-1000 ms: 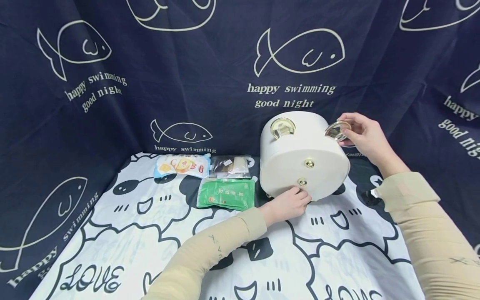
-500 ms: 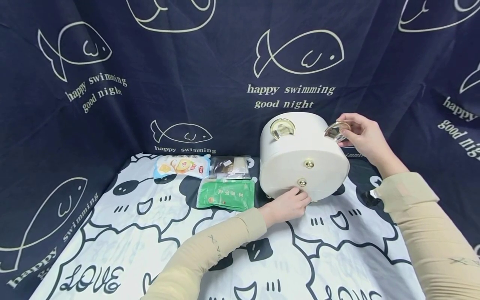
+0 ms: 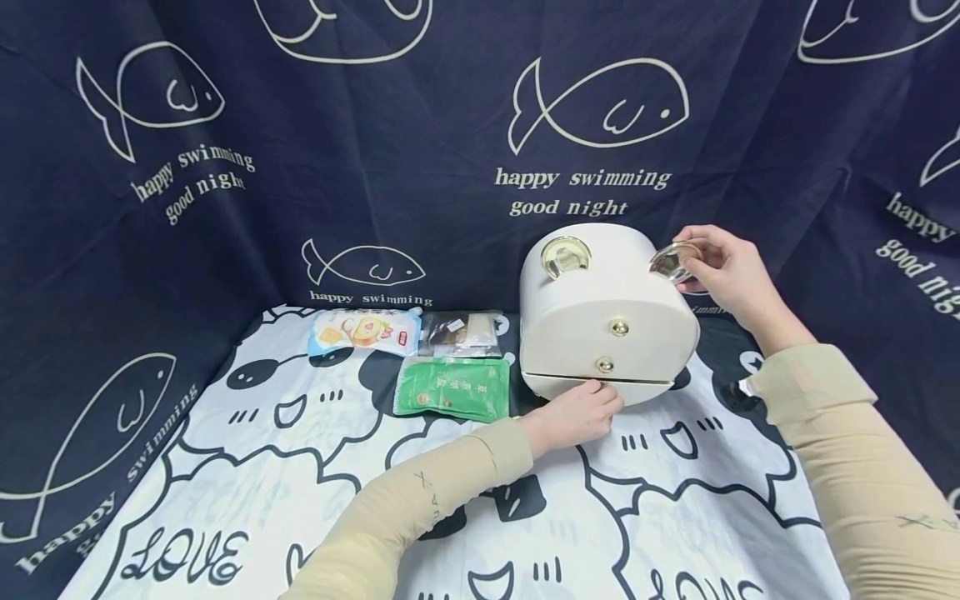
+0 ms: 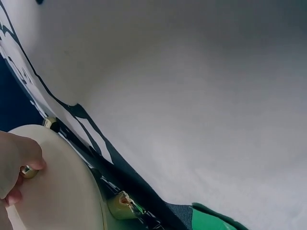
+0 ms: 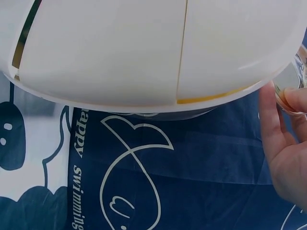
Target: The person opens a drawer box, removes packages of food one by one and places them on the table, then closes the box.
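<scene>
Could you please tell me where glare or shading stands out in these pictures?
Head view: glints on the upper gold knob and reflections on the clear packet; left wrist view: the white tablecloth darkens toward the upper right; right wrist view: soft sheen on the white box.

The left sleeve [image 3: 390, 508] is beige, creased, with a wide cuff [image 3: 508, 446] and small dark lettering [image 3: 431, 493]. The right sleeve [image 3: 877, 475] matches: same colour, broad cuff [image 3: 817, 375], dark marking [image 3: 926, 522] on the forearm.
</scene>
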{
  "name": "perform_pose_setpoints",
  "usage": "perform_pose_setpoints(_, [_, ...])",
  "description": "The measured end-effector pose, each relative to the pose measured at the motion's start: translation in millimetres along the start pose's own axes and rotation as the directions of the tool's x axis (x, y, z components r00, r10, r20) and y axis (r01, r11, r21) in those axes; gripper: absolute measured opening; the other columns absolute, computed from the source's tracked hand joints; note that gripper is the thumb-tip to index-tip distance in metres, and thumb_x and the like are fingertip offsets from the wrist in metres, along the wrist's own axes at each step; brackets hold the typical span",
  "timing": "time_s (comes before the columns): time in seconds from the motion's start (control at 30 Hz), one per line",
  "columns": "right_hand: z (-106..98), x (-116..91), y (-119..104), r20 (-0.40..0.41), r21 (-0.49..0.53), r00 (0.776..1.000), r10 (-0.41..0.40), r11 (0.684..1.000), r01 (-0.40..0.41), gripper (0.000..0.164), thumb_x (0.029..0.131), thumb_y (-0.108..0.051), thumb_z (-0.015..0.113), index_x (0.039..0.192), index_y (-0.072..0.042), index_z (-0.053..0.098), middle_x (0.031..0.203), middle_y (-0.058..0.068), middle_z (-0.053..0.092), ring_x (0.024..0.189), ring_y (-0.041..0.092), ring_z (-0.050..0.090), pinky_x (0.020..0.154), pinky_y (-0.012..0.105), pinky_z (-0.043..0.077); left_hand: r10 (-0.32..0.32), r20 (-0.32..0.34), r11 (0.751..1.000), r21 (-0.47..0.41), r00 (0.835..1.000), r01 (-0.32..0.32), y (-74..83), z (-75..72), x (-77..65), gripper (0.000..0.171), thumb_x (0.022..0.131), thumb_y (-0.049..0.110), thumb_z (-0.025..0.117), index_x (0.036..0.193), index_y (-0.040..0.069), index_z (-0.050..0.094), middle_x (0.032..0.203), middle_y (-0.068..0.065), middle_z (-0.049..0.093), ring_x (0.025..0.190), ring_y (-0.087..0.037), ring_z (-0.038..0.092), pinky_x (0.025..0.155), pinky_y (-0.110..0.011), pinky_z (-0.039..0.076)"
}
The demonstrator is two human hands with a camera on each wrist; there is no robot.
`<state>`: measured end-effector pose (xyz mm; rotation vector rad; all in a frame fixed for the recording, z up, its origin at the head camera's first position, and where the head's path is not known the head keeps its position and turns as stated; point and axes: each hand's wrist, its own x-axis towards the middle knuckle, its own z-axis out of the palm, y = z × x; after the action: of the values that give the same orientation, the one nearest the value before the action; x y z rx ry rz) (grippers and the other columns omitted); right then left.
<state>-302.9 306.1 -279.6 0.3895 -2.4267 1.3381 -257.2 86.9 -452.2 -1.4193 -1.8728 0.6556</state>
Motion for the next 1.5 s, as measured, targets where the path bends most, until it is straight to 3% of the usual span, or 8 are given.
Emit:
perform_pose_setpoints(0.23, [1,-1,1,-0.004,-0.018,1.0,-0.007,1.0,0.007,0.026,0.09,0.001,0.056,0.116,0.0,0.054,0.087,-0.013,0.062,0.071,0.0,0.062,0.057,0.022,0.055,0.021,-0.008,1.0,-0.015,1.0,-0.021,4.9,-6.8,-0.9,0.037,0.097,0.016,0.036,0.09,0.027,0.071,0.103,0.007,0.055,0.095,-0.014,0.049,0.08,-0.029,0.039])
perform_pose_setpoints(0.97, [1,0,4,-0.013,-0.05,1.0,-0.011,0.999,0.01,0.025,0.09,0.0,0.056,0.114,-0.005,0.056,0.091,-0.003,0.063,0.072,-0.002,0.062,0.057,0.022,0.055,0.027,-0.019,0.999,-0.046,0.999,-0.028,18.1,-20.6,-5.3,0.034,0.094,0.015,0.04,0.09,0.027,0.071,0.105,0.006,0.056,0.098,-0.015,0.049,0.082,-0.027,0.04])
perform_pose_setpoints(1.33, [1,-1,0,-0.006,-0.075,1.0,0.002,0.997,-0.003,0.027,0.091,0.0,0.055,0.118,-0.003,0.053,0.091,-0.012,0.061,0.074,-0.003,0.061,0.059,0.023,0.055,0.054,-0.017,0.996,-0.068,0.998,-0.055,23.5,-31.5,-7.2,0.032,0.095,0.015,0.042,0.092,0.027,0.071,0.108,0.006,0.057,0.098,-0.014,0.049,0.083,-0.026,0.04])
perform_pose_setpoints(1.5, [1,-2,0,-0.007,-0.083,1.0,-0.002,0.997,0.002,0.029,0.091,0.001,0.055,0.119,-0.003,0.052,0.091,-0.01,0.061,0.075,-0.001,0.061,0.059,0.023,0.055,0.055,-0.026,0.997,-0.052,0.998,-0.056,24.5,-38.1,-9.3,0.035,0.095,0.012,0.038,0.097,0.025,0.071,0.108,0.007,0.057,0.098,-0.013,0.05,0.083,-0.024,0.041])
